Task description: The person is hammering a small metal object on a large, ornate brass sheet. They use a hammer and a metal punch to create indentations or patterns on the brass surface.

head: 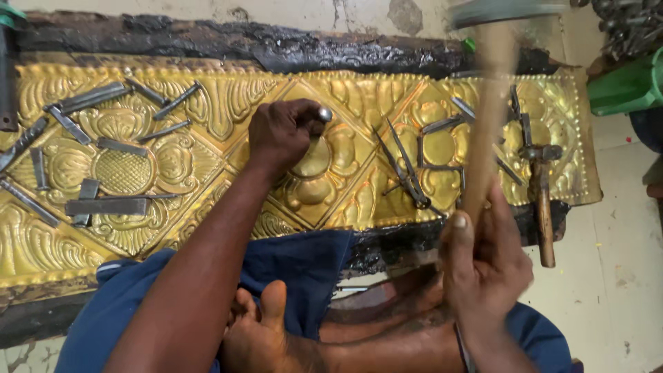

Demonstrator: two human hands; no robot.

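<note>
My left hand (282, 132) is closed around a steel punch (324, 114), whose rounded top shows above my fingers, held upright on an embossed golden brass sheet (207, 103) with floral relief. My right hand (483, 259) grips the wooden handle of a hammer (489, 103), raised and blurred, its metal head near the top edge of the view. The hammer head is above and to the right of the punch.
Several steel chisels and punches (103, 148) lie on the sheet's left part. A pair of dividers (407, 173) and a second hammer (542, 193) rest on the right. Black pitch (311, 52) borders the sheet. A green container (625, 86) stands at the right. My foot (259, 331) is below.
</note>
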